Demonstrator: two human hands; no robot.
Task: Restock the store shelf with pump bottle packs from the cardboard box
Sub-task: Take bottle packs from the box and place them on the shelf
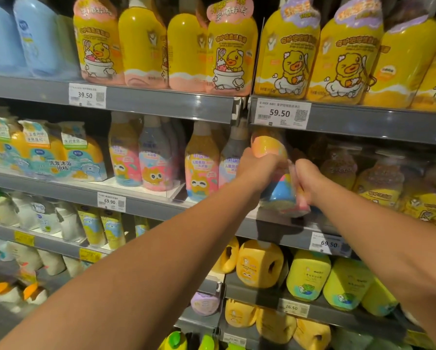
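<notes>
Both forearms reach forward from the camera. Left hand [258, 164] and right hand [309, 178] clamp a pack [280, 195] between them, fingers curled on its sides. The pack is slightly tilted, its base at the shelf [262, 231] edge, above and left of the 69.50 tag [328, 244]. Box not in view. Judged step: seating the pack. Next move calls for pushing it back upright into the gap beside the duck packs [378, 183], above and right of the tag, then letting go.

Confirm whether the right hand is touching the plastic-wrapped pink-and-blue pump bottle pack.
Touching. Head view: the right hand grips the plastic-wrapped pink-and-blue pump bottle pack along its pink side.
</notes>
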